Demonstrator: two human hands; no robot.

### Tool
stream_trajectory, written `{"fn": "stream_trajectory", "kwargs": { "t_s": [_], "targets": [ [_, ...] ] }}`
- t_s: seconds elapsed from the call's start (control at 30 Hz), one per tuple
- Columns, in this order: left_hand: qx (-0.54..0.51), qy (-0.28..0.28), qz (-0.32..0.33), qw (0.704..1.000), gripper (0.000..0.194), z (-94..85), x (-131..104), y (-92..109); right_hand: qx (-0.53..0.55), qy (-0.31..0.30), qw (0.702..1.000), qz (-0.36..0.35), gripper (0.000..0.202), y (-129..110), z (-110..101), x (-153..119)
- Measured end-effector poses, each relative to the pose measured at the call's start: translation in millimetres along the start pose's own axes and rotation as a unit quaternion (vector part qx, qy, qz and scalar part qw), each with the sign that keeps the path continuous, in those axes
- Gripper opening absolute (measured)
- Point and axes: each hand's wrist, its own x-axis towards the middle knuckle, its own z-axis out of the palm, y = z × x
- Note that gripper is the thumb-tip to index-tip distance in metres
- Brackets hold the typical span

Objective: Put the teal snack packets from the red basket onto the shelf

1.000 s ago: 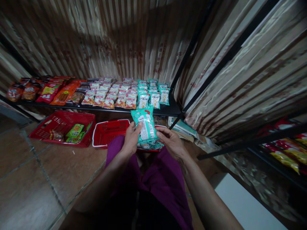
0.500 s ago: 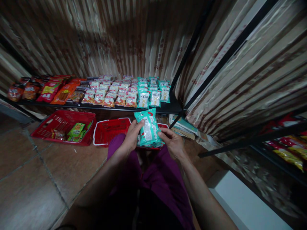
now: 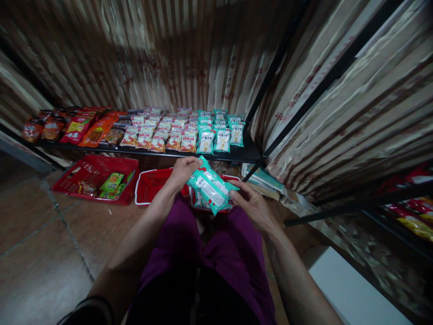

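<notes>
From my remote station, the head view presents, in order of size, a striped hanging (image 3: 189, 58) behind a black shelf (image 3: 249, 150), which carries snack packets. In front of the shelf, on the floor, I see a red basket at left (image 3: 62, 183) with green packets (image 3: 111, 183) in it and, beside it, a white-rimmed red basket (image 3: 145, 186). More red basketwork (image 3: 233, 178) shows behind the hands; I cannot tell whether it is a separate basket. On the shelf, orange-and-white packets (image 3: 171, 135) stand next to a group of teal packets (image 3: 223, 137).

The left hand (image 3: 182, 174) and right hand (image 3: 252, 203) hold a teal pouch (image 3: 211, 185) in the air, above the basketwork and in front of the shelf's edge. Half a second ago the pouch is nearly upright, the left thumb lying across its printed face; now it slants down to the right, and the left hand is at its upper corner. I read this as a change of grip: the pouch is being turned in the hands and is not yet set down.

Finest detail: the left fingers pinch the upper corner; the right thumb and fingers pinch the right-hand edge. The fingertips behind the film are hidden.
</notes>
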Motion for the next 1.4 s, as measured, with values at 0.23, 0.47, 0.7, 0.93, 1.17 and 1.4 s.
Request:
{"fn": "stream_trajectory", "kwargs": {
  "t_s": [0.23,0.47,0.7,0.93,1.17,1.4],
  "targets": [
    [0.043,0.028,0.017,0.999,0.021,4.0,5,2,0.098,0.066,0.993,0.029,0.035,23,2,1],
    [0.157,0.006,0.042,0.987,0.019,1.6,15,-9,-0.209,0.149,0.956,-0.139,0.04,23,0,-1],
    [0.183,-0.055,-0.007,0.982,0.015,5.9,17,-4,-0.45,-0.072,0.801,-0.389,0.059,11,3,-6],
    [0.111,-0.095,-0.092,0.985,0.015,3.6,21,0,-0.452,-0.175,0.789,-0.379,0.07,8,1,-4],
    [0.097,-0.117,-0.129,0.98,0.022,5.3,30,-10,-0.487,-0.196,0.78,-0.339,0.083,9,0,-15],
    [0.08,-0.139,-0.177,0.971,0.026,4.7,42,-26,-0.381,-0.075,0.848,-0.361,0.059,30,11,-11]
  ]
}}
